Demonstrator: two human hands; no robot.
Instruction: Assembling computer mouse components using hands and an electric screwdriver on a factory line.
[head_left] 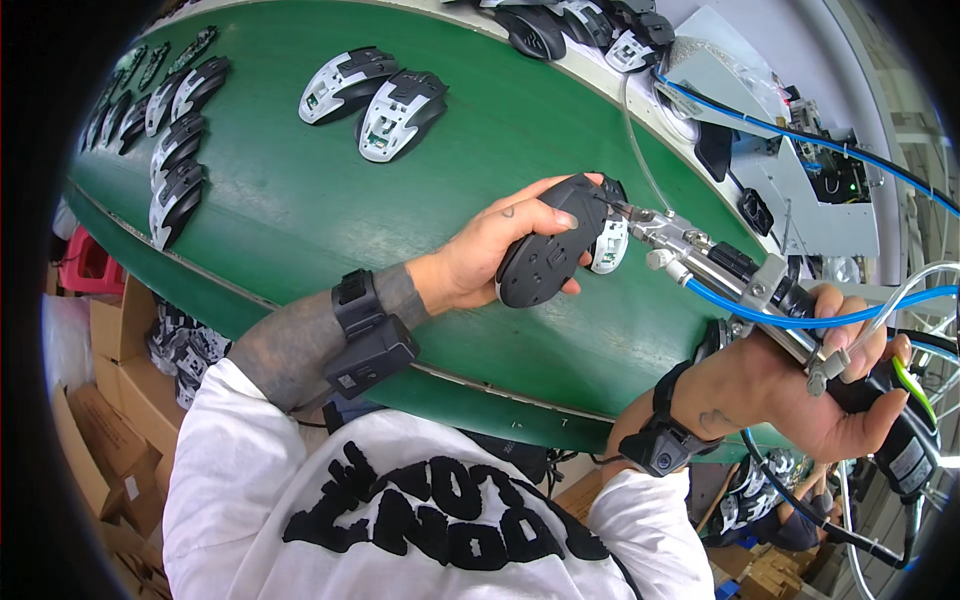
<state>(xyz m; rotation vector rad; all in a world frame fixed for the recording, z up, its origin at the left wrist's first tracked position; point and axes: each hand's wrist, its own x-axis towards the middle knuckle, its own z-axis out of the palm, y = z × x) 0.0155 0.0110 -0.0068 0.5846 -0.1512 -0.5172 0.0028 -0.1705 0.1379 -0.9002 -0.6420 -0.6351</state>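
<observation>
Black, curved plastic computer mouse sits in our left hand, raised over the green surface, its underside turned toward us. That hand is clamped on it, thumb pressed across the underside, fingers wrapped behind. Our right hand is closed around a long silver-metal and black tool, whose narrow tip points at the upper right end of the mouse; we cannot tell whether it touches. A glossy blue hose runs along the tool. Just behind the held mouse we see a partly hidden white-and-black mouse body.

Farther out, two white-and-black, open mouse shells lie side by side near the far edge. Toward the left end we have a line of similar white-and-black shells, with narrow green circuit boards beyond them. Past the far edge, at right, stands a pale, box-shaped machine; brown cardboard boxes sit below, on our left.
</observation>
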